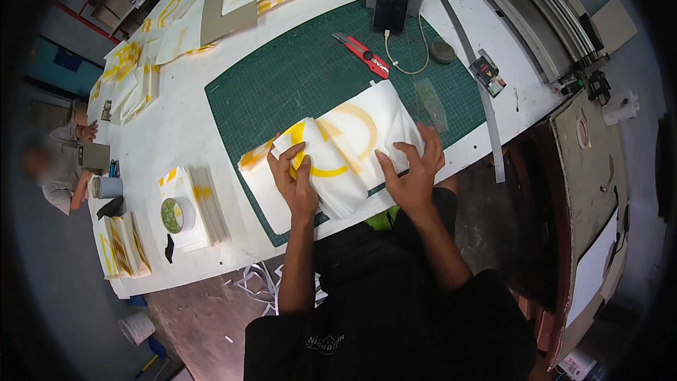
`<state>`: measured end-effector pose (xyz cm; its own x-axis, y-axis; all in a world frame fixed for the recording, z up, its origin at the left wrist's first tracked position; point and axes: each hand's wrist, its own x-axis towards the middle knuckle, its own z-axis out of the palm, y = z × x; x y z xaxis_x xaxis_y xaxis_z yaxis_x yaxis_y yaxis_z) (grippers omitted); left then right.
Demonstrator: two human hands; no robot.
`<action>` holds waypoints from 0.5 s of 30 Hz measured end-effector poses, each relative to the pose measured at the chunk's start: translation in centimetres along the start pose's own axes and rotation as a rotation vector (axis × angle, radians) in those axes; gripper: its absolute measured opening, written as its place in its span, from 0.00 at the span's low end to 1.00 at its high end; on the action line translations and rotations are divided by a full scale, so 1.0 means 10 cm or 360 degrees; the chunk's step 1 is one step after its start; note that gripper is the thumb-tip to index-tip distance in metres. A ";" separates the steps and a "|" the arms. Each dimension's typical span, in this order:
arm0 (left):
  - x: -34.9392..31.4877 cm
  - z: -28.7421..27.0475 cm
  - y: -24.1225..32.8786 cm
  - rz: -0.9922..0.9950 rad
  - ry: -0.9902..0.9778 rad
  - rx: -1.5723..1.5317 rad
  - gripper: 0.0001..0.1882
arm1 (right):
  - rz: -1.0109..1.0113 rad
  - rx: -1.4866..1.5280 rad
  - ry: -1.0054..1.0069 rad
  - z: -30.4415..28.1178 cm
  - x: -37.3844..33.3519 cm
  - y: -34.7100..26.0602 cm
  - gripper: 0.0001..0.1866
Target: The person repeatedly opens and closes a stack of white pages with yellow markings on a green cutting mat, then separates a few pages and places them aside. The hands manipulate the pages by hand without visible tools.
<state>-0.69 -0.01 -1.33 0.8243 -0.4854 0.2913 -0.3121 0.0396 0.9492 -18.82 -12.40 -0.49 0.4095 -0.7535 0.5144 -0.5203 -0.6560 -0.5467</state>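
A thick stack of soft white sheets with yellow print lies on the green cutting mat, close to the table's front edge. My left hand grips the stack's left part, thumb and fingers curled around a bulging fold. On the right end, my right hand has its fingers bent around the sheets, with the thumb on top. More white and yellow sheets lie just left of and partly beneath the stack. Beyond it rests a red utility knife.
A phone with a cable leans on a box at the mat's far side. A long metal ruler lies at right. At left are a tape roll on a sheet pile, more piles, and another person.
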 end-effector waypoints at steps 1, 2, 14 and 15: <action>0.00 0.00 0.00 -0.0001 -0.0001 -0.0007 0.12 | -0.0045 0.0085 -0.0055 -0.01 -0.01 -0.01 0.18; 0.01 0.00 0.00 0.0007 -0.0010 0.0001 0.12 | -0.0090 0.0169 -0.0111 -0.02 -0.03 -0.02 0.19; 0.00 0.02 0.04 0.0022 0.0005 0.0008 0.11 | 0.0230 0.0245 -0.0063 0.08 0.02 -0.08 0.19; -0.01 0.00 0.00 0.0027 -0.0001 0.0013 0.11 | 0.0306 0.0257 -0.0130 0.07 0.03 -0.11 0.20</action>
<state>-0.80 0.04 -1.33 0.8185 -0.4852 0.3075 -0.3302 0.0406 0.9430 -17.59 -11.95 -0.22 0.3773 -0.8616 0.3396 -0.4705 -0.4942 -0.7310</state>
